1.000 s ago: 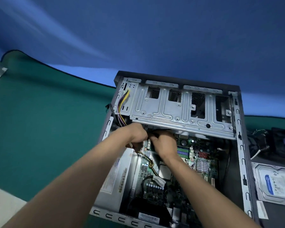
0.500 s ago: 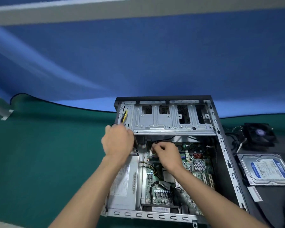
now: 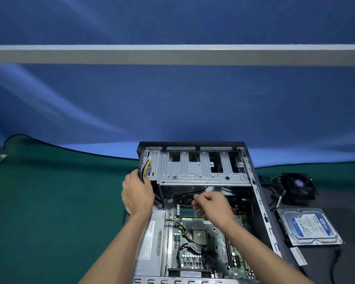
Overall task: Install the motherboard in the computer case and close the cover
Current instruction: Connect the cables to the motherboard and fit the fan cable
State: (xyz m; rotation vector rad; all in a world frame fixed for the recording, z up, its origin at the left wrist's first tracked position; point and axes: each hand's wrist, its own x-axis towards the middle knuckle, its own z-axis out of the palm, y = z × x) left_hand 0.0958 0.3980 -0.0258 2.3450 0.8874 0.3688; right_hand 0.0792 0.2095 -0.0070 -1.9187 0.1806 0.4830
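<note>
The open computer case (image 3: 260,203) lies on its side on the green mat, with no cover on it. The green motherboard (image 3: 217,240) sits inside, next to the grey power supply (image 3: 152,244). My left hand (image 3: 137,193) is at the case's left wall, its fingers curled round the yellow and black power cables (image 3: 147,171) beside the silver drive cage (image 3: 201,171). My right hand (image 3: 211,203) hovers over the memory slots (image 3: 187,210) with fingers loosely curled; I cannot tell whether it holds anything.
A blue-labelled hard drive (image 3: 307,226) lies on the dark mat to the right of the case. Behind it rests a black cooler fan (image 3: 297,185) with loose wires. Blue cloth hangs behind the table.
My left hand has moved left and up to the cables at the case wall. My right hand has drawn back from under the drive cage. My head has tilted up.
</note>
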